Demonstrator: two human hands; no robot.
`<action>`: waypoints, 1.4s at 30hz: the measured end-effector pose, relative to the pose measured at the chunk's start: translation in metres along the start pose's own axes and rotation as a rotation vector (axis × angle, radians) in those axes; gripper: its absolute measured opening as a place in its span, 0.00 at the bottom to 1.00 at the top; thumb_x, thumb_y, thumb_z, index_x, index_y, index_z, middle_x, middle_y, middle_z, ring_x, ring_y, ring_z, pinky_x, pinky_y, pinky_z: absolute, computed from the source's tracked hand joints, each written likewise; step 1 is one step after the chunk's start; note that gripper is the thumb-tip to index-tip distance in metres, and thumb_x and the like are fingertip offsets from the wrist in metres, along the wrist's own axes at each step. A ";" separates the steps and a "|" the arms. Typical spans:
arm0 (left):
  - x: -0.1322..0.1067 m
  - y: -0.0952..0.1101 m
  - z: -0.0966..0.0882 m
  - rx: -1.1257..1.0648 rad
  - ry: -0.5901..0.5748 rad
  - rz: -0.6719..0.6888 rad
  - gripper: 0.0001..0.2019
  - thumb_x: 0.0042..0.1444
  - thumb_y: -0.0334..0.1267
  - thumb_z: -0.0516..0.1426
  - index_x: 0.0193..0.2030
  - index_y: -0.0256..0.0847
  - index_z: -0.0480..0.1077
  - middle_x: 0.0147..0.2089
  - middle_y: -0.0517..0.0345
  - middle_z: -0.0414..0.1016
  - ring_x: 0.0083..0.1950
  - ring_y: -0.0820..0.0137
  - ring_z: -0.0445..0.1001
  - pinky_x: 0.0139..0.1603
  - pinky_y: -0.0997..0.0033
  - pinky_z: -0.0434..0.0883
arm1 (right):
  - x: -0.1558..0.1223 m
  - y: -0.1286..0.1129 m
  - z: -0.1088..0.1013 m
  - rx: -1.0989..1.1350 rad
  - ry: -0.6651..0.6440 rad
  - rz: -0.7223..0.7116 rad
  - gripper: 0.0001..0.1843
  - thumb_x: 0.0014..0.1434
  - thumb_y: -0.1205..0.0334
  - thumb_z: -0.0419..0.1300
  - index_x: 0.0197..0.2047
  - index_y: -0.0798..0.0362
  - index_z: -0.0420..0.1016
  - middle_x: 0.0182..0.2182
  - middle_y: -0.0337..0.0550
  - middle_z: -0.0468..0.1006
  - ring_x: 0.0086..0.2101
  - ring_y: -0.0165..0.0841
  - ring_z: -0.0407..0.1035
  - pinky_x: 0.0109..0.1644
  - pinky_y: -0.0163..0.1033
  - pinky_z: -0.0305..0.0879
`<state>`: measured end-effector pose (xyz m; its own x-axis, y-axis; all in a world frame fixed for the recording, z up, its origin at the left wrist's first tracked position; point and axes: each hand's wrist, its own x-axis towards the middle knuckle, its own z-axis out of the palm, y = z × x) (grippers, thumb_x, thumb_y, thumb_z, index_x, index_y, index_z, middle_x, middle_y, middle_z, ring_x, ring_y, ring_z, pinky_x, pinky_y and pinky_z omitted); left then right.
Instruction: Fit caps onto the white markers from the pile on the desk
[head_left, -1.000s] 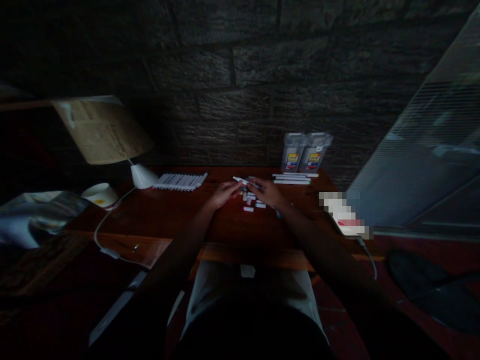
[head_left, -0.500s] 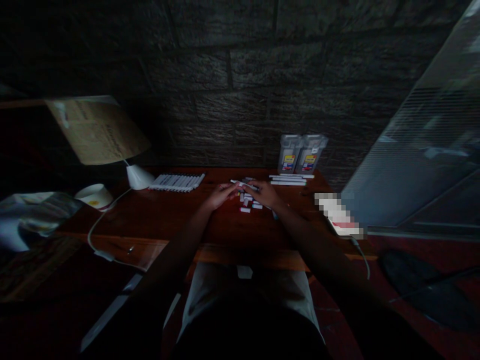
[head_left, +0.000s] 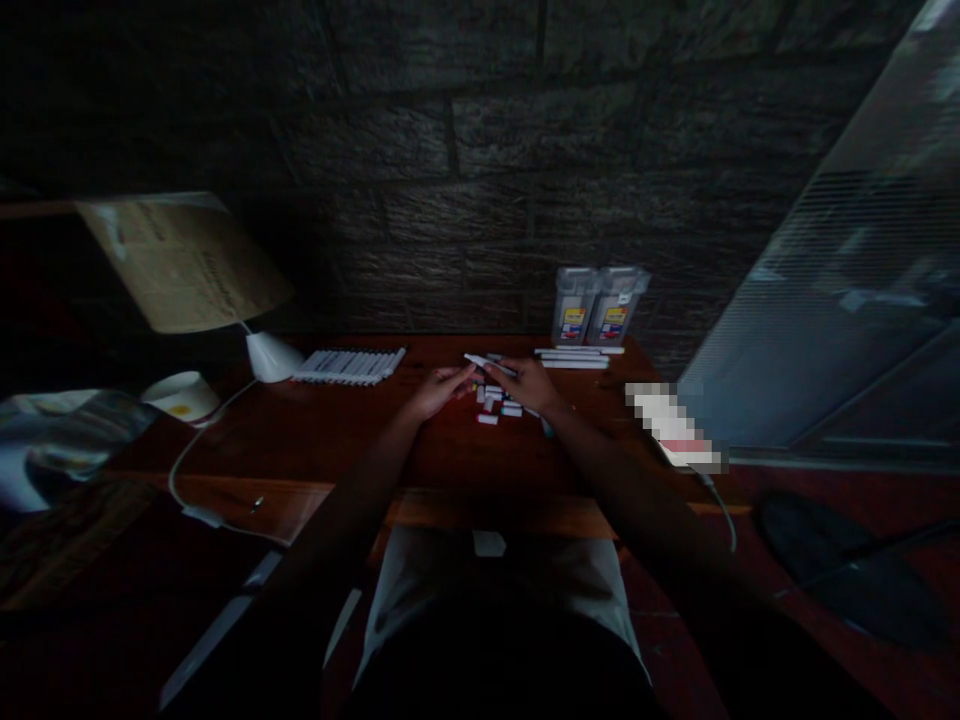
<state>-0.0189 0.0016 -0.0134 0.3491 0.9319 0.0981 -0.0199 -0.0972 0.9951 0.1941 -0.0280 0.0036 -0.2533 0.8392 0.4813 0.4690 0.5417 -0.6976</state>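
Note:
A white marker [head_left: 477, 360] slants between my hands above the wooden table. My right hand [head_left: 534, 388] is closed around its right end, the thumb lying along it. Fingertips of my left hand [head_left: 441, 392] are pinched together just below the marker's left end; what they hold, if anything, is too small and dark to make out. Several short white marker caps [head_left: 490, 396] with coloured ends lie loose on the table between and below my hands. Part of another pen-like thing [head_left: 541, 422] shows beside my right wrist.
A row of white markers [head_left: 351, 365] lies to the left, near a lamp [head_left: 271, 358] and a paper cup [head_left: 182, 398]. Back right, several markers [head_left: 576, 363] lie before two clear plastic cases [head_left: 598, 300]. A blurred-out device [head_left: 675, 425] with a cable sits at the right edge.
The marker's left end now points up and clear of my left fingertips, where before it lay flatter across them. My view has shifted slightly; the caps lie as before.

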 end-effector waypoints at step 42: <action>-0.002 0.006 0.005 -0.073 0.031 0.002 0.26 0.46 0.62 0.68 0.28 0.35 0.76 0.26 0.57 0.73 0.26 0.76 0.66 0.27 0.73 0.58 | 0.003 0.017 0.007 0.053 -0.105 -0.087 0.24 0.62 0.63 0.61 0.61 0.51 0.77 0.54 0.47 0.82 0.51 0.39 0.78 0.60 0.47 0.70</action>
<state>-0.0152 -0.0028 -0.0081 0.3202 0.9421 0.0994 -0.0890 -0.0745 0.9932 0.1952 -0.0157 -0.0101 -0.3790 0.7882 0.4848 0.3971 0.6117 -0.6842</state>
